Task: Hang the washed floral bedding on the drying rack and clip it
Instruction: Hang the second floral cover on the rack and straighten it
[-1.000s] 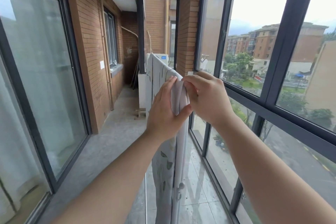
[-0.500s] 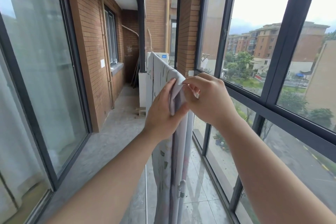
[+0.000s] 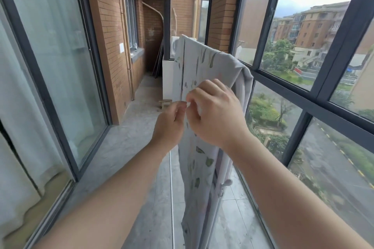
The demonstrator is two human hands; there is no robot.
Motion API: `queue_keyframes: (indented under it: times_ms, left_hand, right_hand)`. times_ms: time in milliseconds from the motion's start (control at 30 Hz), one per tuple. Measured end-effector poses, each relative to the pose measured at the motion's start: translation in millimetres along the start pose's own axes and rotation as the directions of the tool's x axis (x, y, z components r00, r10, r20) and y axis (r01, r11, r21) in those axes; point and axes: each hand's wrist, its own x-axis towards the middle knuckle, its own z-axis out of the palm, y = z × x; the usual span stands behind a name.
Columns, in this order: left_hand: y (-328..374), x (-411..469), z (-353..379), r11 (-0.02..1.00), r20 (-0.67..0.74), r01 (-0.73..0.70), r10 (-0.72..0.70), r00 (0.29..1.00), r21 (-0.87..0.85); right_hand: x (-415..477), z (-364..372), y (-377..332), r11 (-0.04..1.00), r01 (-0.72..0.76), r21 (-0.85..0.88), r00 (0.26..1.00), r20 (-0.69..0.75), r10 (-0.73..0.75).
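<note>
Now our left hand (image 3: 172,125) and right hand (image 3: 217,116) both pinch the near edge of the floral bedding (image 3: 204,60), which hangs over the top of the drying rack hidden under it, so we think clipping comes next, and that needs a clip we cannot see.

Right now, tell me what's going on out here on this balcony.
A person is hanging washing. The floral bedding is already draped over the top of a rack that the cloth hides, and it falls almost to the tiled floor. The left hand and the right hand meet at the near edge of the cloth and pinch it with curled fingertips. Whether a clip sits between the fingers is too small to tell.
</note>
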Motion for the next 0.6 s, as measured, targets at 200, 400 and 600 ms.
queue_keyframes:
  times_ms: [200,400,600]
  left_hand:
    - [-109,-38,-31,0.934,0.034,0.346,-0.35,0.936,0.088]
    - [-199,-83,-75,0.86,0.094,0.476,-0.497,0.863,0.182]
    - [-257,-74,-94,0.814,0.096,0.549,-0.572,0.815,0.188]
  right_hand:
    - [-47,83,-13,0.894,-0.418,-0.165,0.719,0.542,0.436]
    - [-99,154,-28,0.662,-0.69,-0.292,0.364,0.65,0.667]
    - [-110,208,-29,0.534,-0.785,-0.315,0.22,0.664,0.714]
